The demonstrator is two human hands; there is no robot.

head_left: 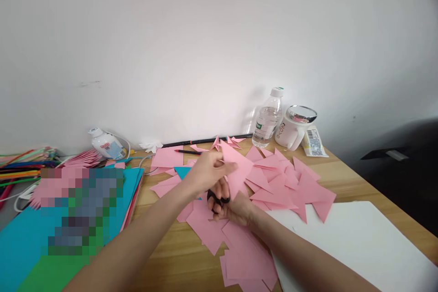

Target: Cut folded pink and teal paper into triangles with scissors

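My left hand (205,171) grips a pink paper piece (237,169) and holds it up over the wooden table (178,246). Just below it, my right hand (234,210) is closed on black-handled scissors (217,200); the blades are hidden behind the paper and hand. Several pink paper triangles (290,187) lie spread to the right of the hands, and pink squares (239,255) lie under my right forearm.
A water bottle (267,121), a white mug with shiny lid (294,127) and a label (313,142) stand at the back right. White sheet (356,246) lies front right. Blue and green card stack (51,246), coloured sticks (23,164), a small bottle (106,143) and pencil (186,151) sit left.
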